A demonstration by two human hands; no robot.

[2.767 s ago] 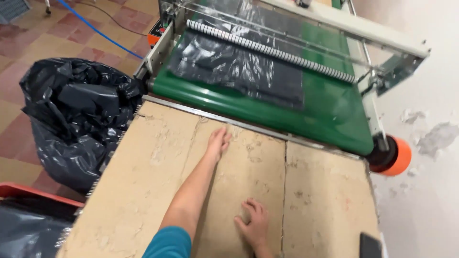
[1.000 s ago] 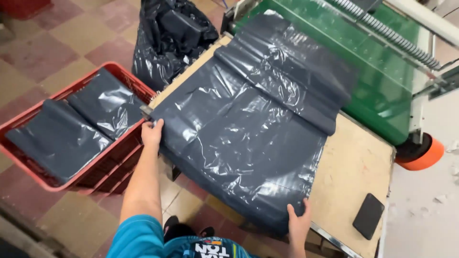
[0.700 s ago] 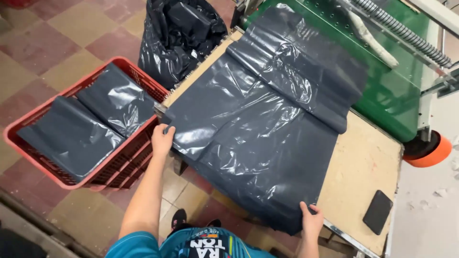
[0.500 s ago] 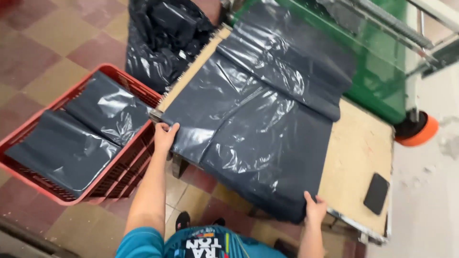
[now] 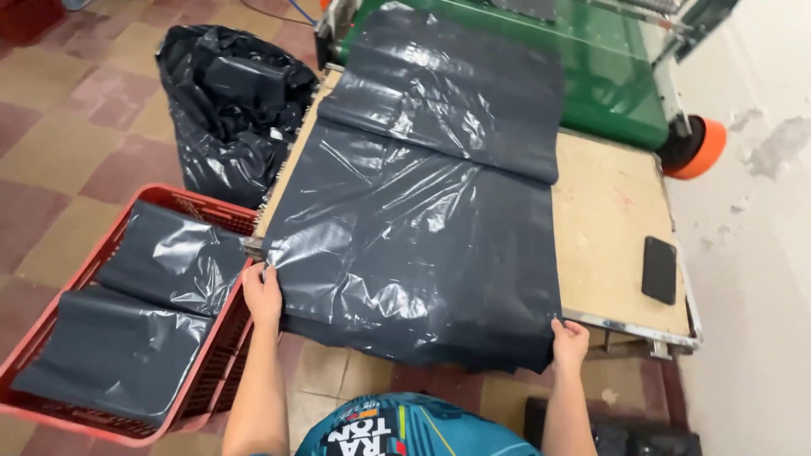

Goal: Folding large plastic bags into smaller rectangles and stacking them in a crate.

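- The left hand [image 5: 263,294] pinches the near left corner of the dark plastic sheet [image 5: 422,228].
- The right hand [image 5: 571,342] grips its near right corner, fingers closed over the edge.
- The sheet lies flat across the bench [image 5: 612,211], its near edge overhanging the front.
- A phone [image 5: 659,268] rests near the right edge.
- A red crate [image 5: 221,359] holding folded sheets stands left of the bench.

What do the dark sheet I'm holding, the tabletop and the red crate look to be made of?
Dark sheet: thin plastic film, glossy; it wrinkles and reflects light. Tabletop: probably particleboard, matte tan and speckled, with a metal edge strip. Red crate: likely moulded plastic, with slotted walls.
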